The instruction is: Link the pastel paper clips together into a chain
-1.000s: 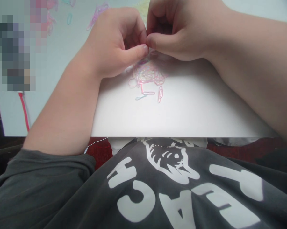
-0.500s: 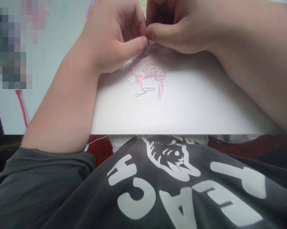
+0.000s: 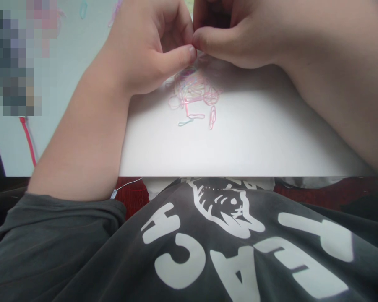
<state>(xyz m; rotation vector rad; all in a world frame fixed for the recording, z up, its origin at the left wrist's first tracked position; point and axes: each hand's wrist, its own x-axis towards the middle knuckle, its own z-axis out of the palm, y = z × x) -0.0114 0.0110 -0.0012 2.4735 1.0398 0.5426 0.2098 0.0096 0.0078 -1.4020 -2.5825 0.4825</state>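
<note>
My left hand (image 3: pixel 159 50) and my right hand (image 3: pixel 235 37) meet at the top middle of the head view, thumbs and fingertips pinched together. Whatever lies between the fingertips is too small or too hidden to make out. Just below the fingers, on the white table (image 3: pixel 254 138), sits a small heap of thin rubber bands (image 3: pixel 195 88) in pink, cream and pale colours. A pink band (image 3: pixel 212 117) and a pale blue band (image 3: pixel 185 122) lie loose at its near side. My hands cover part of the heap's far side.
At the far left, a blurred-out patch (image 3: pixel 12 63) hides some object, with a red cable (image 3: pixel 28 140) running from it toward the table's front edge. A teal band (image 3: pixel 83 9) and purple bands (image 3: pixel 115 12) lie beyond my left forearm.
Both hands keep the same pinched pose. My right thumb has shifted up very slightly; the bands on the table lie as before.
</note>
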